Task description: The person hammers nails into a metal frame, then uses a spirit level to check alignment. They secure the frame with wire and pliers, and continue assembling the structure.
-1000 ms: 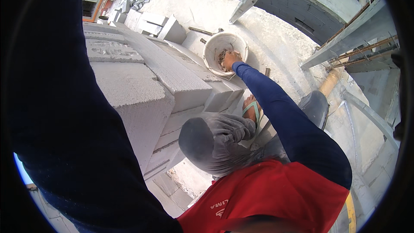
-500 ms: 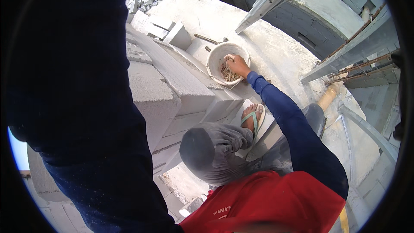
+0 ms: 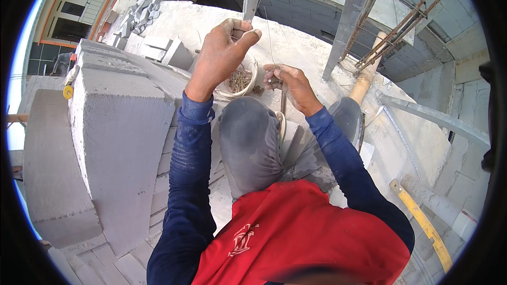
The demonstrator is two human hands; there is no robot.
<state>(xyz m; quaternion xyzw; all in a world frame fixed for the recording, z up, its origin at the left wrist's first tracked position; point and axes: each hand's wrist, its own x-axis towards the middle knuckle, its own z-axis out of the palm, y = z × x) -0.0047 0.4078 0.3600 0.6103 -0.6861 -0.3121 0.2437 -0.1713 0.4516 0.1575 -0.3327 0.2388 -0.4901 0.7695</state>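
My left hand [image 3: 224, 55] is raised in front of me with its fingers curled and the thumb close to them; whatever they may hold is too small to make out. Lower and to the right, my right hand [image 3: 293, 85] pinches its fingertips together. A thin wire or line [image 3: 270, 34] rises from those fingertips. Between and beyond the hands stands a whitish bucket [image 3: 252, 76], partly hidden by the left wrist. Thin brownish pieces [image 3: 240, 81] that look like nails lie in it. My bent grey-trousered knee [image 3: 247, 126] is just below the hands.
Large pale blocks [image 3: 124, 142] form a wall on my left. A rubble heap [image 3: 140, 13] lies at the far left. Upright metal posts [image 3: 351, 21], rusty rebar [image 3: 404, 26] and a drop edge are ahead. A yellow level-like bar [image 3: 422, 224] lies at the lower right.
My right hand has left the bucket and come back toward me. The left arm, earlier a dark mass across the left side, now reaches forward with its hand in sight. The view has shifted.
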